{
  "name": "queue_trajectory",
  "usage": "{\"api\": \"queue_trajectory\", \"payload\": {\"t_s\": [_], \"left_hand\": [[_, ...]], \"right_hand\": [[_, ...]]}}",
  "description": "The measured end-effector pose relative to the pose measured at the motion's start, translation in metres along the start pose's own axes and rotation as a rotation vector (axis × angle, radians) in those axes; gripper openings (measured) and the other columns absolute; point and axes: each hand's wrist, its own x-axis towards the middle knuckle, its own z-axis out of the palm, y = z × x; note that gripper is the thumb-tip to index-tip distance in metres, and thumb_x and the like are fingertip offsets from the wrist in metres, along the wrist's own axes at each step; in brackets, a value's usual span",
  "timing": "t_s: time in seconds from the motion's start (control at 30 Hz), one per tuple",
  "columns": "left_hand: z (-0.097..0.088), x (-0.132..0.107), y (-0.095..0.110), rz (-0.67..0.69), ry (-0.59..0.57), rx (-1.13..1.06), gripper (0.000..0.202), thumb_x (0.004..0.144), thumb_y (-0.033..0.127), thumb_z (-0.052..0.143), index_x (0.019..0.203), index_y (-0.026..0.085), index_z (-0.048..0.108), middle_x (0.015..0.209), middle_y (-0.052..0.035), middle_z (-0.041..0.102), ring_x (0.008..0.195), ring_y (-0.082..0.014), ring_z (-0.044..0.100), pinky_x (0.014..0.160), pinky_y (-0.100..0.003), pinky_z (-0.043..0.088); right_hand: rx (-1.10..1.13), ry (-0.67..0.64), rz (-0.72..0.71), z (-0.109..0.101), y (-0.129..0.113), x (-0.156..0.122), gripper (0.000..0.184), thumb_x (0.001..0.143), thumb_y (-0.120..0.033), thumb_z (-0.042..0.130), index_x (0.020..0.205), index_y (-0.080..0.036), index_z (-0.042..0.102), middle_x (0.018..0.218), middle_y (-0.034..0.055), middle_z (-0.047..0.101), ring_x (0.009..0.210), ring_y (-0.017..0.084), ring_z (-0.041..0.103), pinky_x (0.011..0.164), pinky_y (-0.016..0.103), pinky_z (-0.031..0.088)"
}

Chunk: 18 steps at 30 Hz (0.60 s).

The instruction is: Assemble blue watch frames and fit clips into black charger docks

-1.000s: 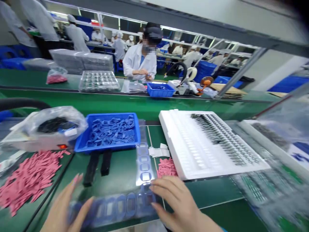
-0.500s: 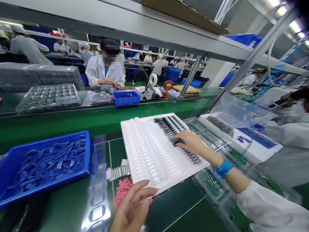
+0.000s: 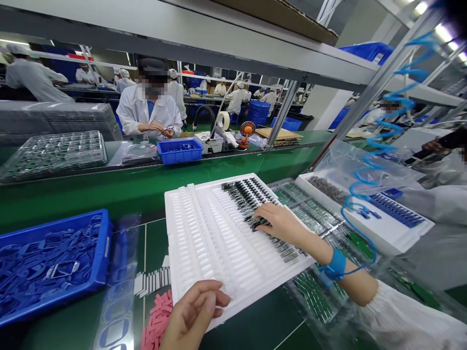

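A white foam tray lies tilted on the bench, with several rows of small dark electronic parts in its right half. Over these rows is my right hand, wearing a blue wrist strap. Its thumb and fingers are closed on a small dark part, partly hidden by the fingers. My left hand is at the tray's near left edge, fingers loosely bent and apart, with nothing visible in it. Pink strips and grey-white pads lie left of the tray.
A blue bin of blue plastic pieces stands at left, beside a clear sheet. Right of the tray are clear trays of green circuit boards and a white box. A coiled blue cord hangs there. A co-worker sits opposite.
The view has shifted, so the bench things appear further left. My left hand's fingers have curled more at the tray edge. My right hand remains over the dark rows.
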Motion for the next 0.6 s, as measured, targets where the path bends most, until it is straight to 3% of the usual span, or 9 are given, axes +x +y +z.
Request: {"api": "queue_trajectory", "payload": {"t_s": [0.27,0.37,0.5,0.6], "left_hand": [[0.004,-0.003,0.002,0.011,0.009,0.055,0.038,0.066,0.055,0.066,0.085,0.022,0.069,0.078,-0.0042,0.070,0.083,-0.0192,0.062,0.080,-0.029,0.048],[0.006,-0.006,0.005,0.009,0.003,0.070,0.038,0.065,0.055,0.067,0.083,0.022,0.070,0.079,-0.0048,0.070,0.085,-0.0197,0.062,0.081,-0.029,0.048],[0.011,-0.006,0.015,0.030,-0.004,0.085,0.038,0.068,0.056,0.064,0.081,0.021,0.069,0.080,-0.0058,0.070,0.084,-0.0213,0.062,0.076,-0.030,0.049],[0.024,0.001,0.021,0.120,0.010,0.010,0.044,0.068,0.056,0.063,0.095,0.022,0.065,0.104,-0.0093,0.068,0.106,-0.0253,0.057,0.093,-0.036,0.043]], "right_hand": [[0.064,0.006,0.027,0.005,0.000,-0.003,0.011,0.081,-0.023,0.060,0.091,-0.019,0.062,0.097,0.0072,0.061,0.089,0.023,0.057,0.070,0.037,0.049],[0.091,-0.001,0.055,0.003,0.002,0.000,0.006,0.077,-0.021,0.065,0.083,-0.020,0.065,0.097,0.0076,0.060,0.087,0.024,0.057,0.066,0.036,0.049],[0.160,0.004,0.051,-0.021,-0.004,0.005,0.006,0.074,-0.026,0.069,0.076,-0.021,0.066,0.098,0.0058,0.059,0.092,0.023,0.056,0.072,0.036,0.049],[0.411,-0.057,-0.045,-0.054,-0.036,0.008,0.013,0.073,-0.035,0.069,0.079,-0.023,0.066,0.103,0.0036,0.059,0.096,0.019,0.056,0.082,0.033,0.048]]}}
